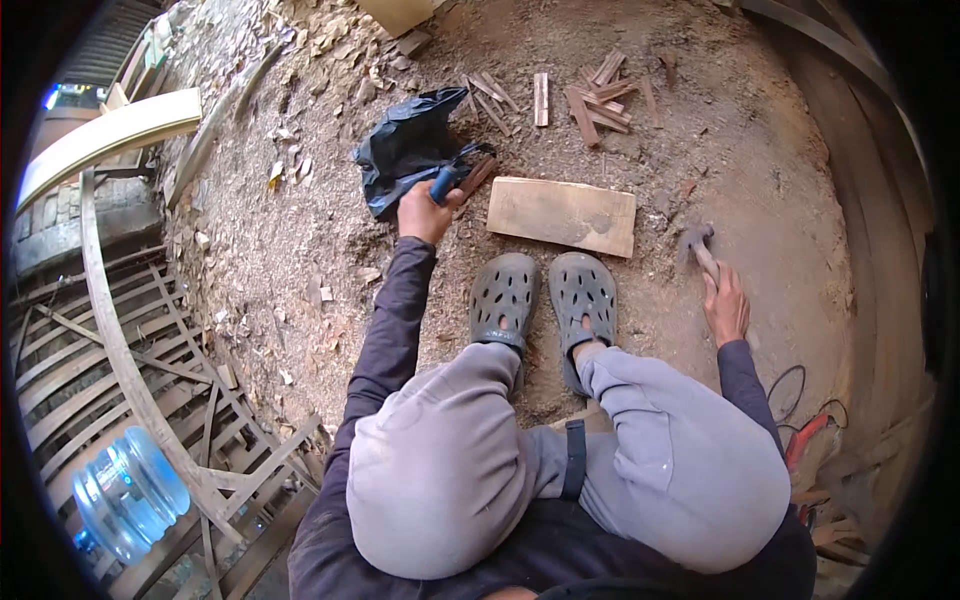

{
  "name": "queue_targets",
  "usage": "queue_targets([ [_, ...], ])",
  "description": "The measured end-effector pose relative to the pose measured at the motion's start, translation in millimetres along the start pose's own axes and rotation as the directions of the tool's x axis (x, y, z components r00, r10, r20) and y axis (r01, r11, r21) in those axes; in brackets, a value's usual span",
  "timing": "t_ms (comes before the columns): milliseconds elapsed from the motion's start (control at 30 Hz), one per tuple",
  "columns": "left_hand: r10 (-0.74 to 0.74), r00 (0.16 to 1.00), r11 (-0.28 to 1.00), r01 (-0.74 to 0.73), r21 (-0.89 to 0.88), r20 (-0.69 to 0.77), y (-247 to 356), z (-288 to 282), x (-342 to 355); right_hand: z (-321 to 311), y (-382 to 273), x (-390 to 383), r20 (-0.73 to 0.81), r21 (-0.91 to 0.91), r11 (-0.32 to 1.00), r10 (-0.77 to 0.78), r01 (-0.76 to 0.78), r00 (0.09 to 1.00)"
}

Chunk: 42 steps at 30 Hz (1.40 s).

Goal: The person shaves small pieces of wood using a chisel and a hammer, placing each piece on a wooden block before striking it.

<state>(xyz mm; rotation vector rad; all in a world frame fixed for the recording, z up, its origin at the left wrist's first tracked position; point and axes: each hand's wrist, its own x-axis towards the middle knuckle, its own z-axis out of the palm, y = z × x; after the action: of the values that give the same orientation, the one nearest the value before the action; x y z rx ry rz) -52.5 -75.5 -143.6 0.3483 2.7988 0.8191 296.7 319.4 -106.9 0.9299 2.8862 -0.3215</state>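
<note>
My left hand point(425, 213) is closed round a tool with a short blue handle point(443, 182); its working end cannot be made out. Beside that hand a crumpled black plastic bag point(410, 140) lies on the ground, with reddish wood strips point(480, 172) at its edge. My right hand point(727, 305) grips the wooden handle of a hammer point(695, 240), whose dark metal head is at the ground on the right. Between the two hands, just beyond my feet, a flat wooden block point(562, 215) lies on the dirt.
Split wood strips point(605, 100) lie in a loose pile beyond the block, and one single strip point(541, 100) stands apart. My grey clogs point(503, 295) are close to the block. A wooden slatted frame point(110, 370) and a blue water jug point(130, 493) are at the left.
</note>
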Motion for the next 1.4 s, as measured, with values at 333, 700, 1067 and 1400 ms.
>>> queue_targets([
  [333,0.088,0.995,0.976,-0.095,0.195,0.044,9,16,13,-11,-97,67,-0.206,0.297,0.919,-0.204,0.26,0.957],
  [700,0.133,0.873,0.719,0.242,-0.652,0.47,103,-27,-29,-22,-233,107,0.251,0.917,0.395,-0.475,-0.051,0.844],
  [1067,0.204,0.791,0.686,0.304,-0.661,0.576,127,-27,-33,-38,-233,100,0.306,0.945,0.252,-0.444,-0.21,0.842],
  [1400,0.207,0.758,0.613,0.392,-0.686,0.618,129,-31,-37,-51,-228,105,0.398,0.917,0.226,-0.538,-0.328,0.743],
])
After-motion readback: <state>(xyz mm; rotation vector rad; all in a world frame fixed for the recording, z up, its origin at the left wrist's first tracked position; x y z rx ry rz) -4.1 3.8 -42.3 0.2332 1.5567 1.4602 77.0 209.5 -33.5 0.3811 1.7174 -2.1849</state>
